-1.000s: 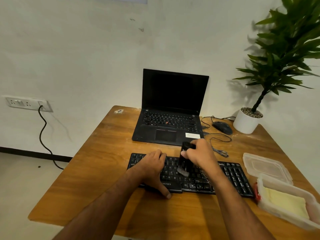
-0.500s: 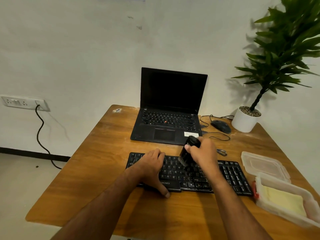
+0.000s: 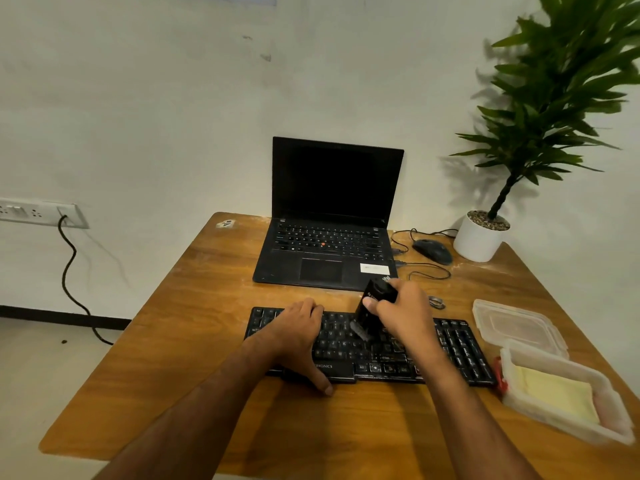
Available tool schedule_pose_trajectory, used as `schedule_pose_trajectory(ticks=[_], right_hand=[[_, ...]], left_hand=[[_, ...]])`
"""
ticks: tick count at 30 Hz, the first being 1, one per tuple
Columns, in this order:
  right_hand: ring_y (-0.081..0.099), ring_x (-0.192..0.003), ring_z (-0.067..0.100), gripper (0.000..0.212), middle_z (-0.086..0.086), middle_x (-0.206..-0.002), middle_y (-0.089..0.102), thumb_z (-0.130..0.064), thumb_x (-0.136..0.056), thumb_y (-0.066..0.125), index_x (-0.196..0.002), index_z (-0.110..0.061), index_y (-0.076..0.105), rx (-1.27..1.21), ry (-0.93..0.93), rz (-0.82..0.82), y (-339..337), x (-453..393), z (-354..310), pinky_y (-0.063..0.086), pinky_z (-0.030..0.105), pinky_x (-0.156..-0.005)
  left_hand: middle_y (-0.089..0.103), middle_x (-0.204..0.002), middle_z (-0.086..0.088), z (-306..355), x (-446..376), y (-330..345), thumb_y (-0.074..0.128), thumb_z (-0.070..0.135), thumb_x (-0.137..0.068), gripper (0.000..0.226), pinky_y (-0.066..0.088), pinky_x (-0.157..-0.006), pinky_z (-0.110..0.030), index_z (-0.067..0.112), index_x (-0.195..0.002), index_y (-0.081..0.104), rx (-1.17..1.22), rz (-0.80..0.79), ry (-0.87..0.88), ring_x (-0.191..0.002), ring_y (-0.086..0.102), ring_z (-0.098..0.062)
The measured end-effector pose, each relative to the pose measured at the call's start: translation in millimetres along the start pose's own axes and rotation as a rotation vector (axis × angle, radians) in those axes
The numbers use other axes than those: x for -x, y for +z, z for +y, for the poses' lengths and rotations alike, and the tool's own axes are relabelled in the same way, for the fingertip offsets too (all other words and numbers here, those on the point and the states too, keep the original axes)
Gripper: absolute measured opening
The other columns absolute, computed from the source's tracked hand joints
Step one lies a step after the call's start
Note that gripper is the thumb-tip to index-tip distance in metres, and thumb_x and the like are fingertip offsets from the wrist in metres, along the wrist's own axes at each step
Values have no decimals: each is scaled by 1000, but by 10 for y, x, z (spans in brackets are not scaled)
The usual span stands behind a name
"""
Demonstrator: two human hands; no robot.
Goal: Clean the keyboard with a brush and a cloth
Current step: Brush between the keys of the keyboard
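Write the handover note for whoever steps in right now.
Left hand: flat on the keyboard, steadying its left part.
Right hand: grips the brush, bristles down on the middle keys.
Cloth: lies in the open box to the right, untouched.
Done: brushing is under way mid-keyboard.
Left: brush the remaining keys, then wipe with the cloth.

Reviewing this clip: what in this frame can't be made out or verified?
Head view only:
- Black keyboard: left keys hidden under the left hand, middle keys under the right hand and black brush.
- Brush bristles: blurred, so contact with the keys is unclear.
- Pale yellow cloth in the clear plastic tub: the tub wall hides its edges.
- White label on the black laptop: text too small.
- Green potted plant: cut off by the frame edge.
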State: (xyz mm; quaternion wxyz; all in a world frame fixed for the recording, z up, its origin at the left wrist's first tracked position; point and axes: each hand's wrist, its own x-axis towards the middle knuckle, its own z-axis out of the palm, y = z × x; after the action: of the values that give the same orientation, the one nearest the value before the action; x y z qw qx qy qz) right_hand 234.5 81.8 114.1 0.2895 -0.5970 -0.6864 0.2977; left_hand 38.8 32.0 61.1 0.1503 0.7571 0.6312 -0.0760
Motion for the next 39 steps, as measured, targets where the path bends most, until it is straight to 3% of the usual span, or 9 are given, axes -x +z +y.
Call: schedule_pose_trajectory(ticks=[3,7,13,16,19,25,32,37,39], right_hand=[[65,-88,14,24,-6,-86,66,-26,-82,80,-102,-15,72,37,-34,98,132,-45,-57,45,22,-68],[58,-80,12,21,-9,-80,57,-31,-85,76,-96,-20,61,142,-105,92,266,49,12,37,13,-59],[64,-88,14,21,-6,-89,66,-29,-85,77,-100,-19,66,128,-116,42,159,275,131,54,28,-77],[64,-91,11,26,-7,-96,68,-30,-85,77,-107,-20,65,144,-122,16,120,487,201,51,19,-75],[63,-90,8,28,-7,-98,69,-28,-85,78,-109,-20,66,121,-111,-26,30,568,244,45,12,-69],[66,-86,10,25,-10,-87,68,-26,-82,80,-102,-19,68,-4,-122,106,43,491,207,58,31,-77],[65,-95,11,30,-8,-97,70,-21,-82,80,-110,-21,69,71,-83,-83,-30,687,346,54,27,-82],[63,-92,7,28,-15,-92,66,-19,-82,80,-108,-23,68,-23,-83,85,-127,633,287,51,23,-76],[61,-94,6,32,-14,-95,66,-19,-83,79,-112,-23,67,-34,-106,33,-15,714,256,50,18,-76]], left_hand=[[22,-162,-7,90,-10,-9,81,83,-57,147,24,-127,-41,6,-162,13,29,38,35,-148,25,-27],[23,-161,-7,201,-62,28,80,83,-59,144,24,-127,-41,6,-162,15,39,70,45,-147,25,-26],[22,-162,-5,164,-84,81,78,85,-58,146,24,-127,-42,8,-162,12,43,89,54,-148,25,-26],[29,-155,-4,153,-99,101,80,85,-57,141,28,-124,-40,10,-160,18,57,118,55,-141,31,-22],[25,-159,-4,162,-104,101,80,83,-59,142,22,-127,-39,9,-161,14,58,106,56,-146,26,-24],[28,-157,-7,173,-82,66,81,82,-58,140,26,-125,-38,7,-159,19,64,111,72,-144,30,-25],[25,-159,-6,174,-97,79,81,83,-58,143,25,-126,-40,8,-161,14,56,85,58,-145,28,-25],[22,-162,-5,161,-118,96,79,87,-56,148,23,-126,-40,8,-162,12,44,73,52,-147,25,-27],[27,-157,-6,152,-132,113,77,89,-54,147,27,-125,-40,8,-160,16,41,86,53,-142,30,-25]])
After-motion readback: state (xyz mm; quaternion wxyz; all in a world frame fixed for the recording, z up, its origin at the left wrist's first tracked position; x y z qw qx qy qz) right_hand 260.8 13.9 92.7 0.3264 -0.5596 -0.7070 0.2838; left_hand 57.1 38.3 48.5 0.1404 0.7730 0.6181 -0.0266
